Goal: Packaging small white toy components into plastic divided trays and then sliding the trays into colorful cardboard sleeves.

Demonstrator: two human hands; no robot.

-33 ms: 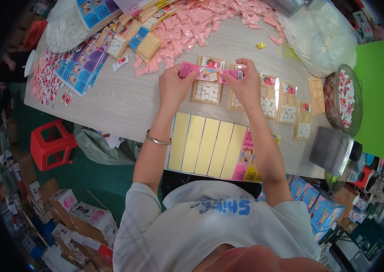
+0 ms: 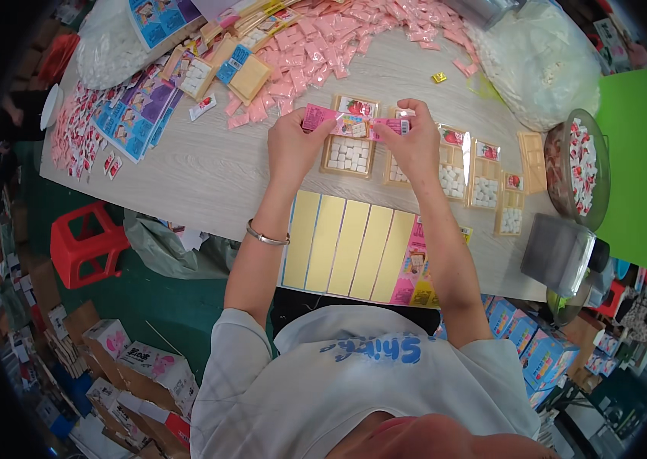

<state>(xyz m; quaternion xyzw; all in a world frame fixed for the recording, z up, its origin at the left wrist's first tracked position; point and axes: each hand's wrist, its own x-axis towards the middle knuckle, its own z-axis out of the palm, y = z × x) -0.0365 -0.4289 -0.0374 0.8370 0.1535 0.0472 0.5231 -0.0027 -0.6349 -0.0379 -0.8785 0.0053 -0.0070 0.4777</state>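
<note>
My left hand (image 2: 295, 147) and my right hand (image 2: 415, 145) pinch the two ends of a pink printed sticker strip (image 2: 355, 125), stretched between them. The strip lies across a tan plastic tray (image 2: 348, 158) whose lower part holds white candy-like pieces and whose top end holds a strawberry-printed packet (image 2: 359, 106). Whether the strip touches the tray I cannot tell. Another filled tray (image 2: 398, 169) is partly covered by my right hand. Below my wrists lies a sticker sheet (image 2: 345, 245), mostly bare yellow backing, with pink and yellow strips left at its right side.
Several filled trays (image 2: 485, 191) stand to the right, beside a bowl of small packets (image 2: 606, 176). Pink sachets (image 2: 316, 53) are heaped at the back. A plastic bag of white pieces (image 2: 549, 69) stands back right. A red stool (image 2: 90, 243) is on the floor at left.
</note>
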